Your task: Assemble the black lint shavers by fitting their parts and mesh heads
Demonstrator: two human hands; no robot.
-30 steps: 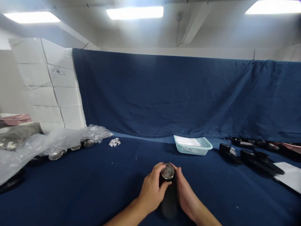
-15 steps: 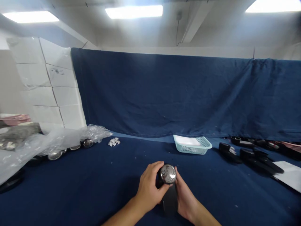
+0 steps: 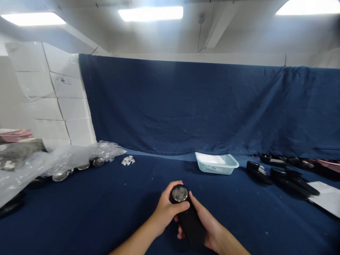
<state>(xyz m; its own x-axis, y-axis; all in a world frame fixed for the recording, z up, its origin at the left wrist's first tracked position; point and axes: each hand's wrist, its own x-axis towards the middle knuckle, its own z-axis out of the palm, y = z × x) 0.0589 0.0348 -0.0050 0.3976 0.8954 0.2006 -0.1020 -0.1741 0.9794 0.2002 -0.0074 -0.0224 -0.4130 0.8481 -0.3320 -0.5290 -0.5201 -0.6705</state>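
Observation:
A black fabric shaver with a round, perforated metal head is held over the near middle of the blue-covered table. My left hand wraps around the head end, its thumb lying across the body just below the metal disc. Around the handle, my right hand grips from the right side, with fingertips showing at the left underside. The metal disc faces up toward me. Both palms hide part of the body.
Beyond my hands stands a light blue basket with something white inside. Black devices and a white sheet lie at right. At left are clear plastic wrap, round metal parts and a crumpled black-and-white scrap.
The shaver has tipped and shifted slightly left, so more of its black handle shows. My left thumb has moved up near the disc's lower edge. Both hands still hold it.

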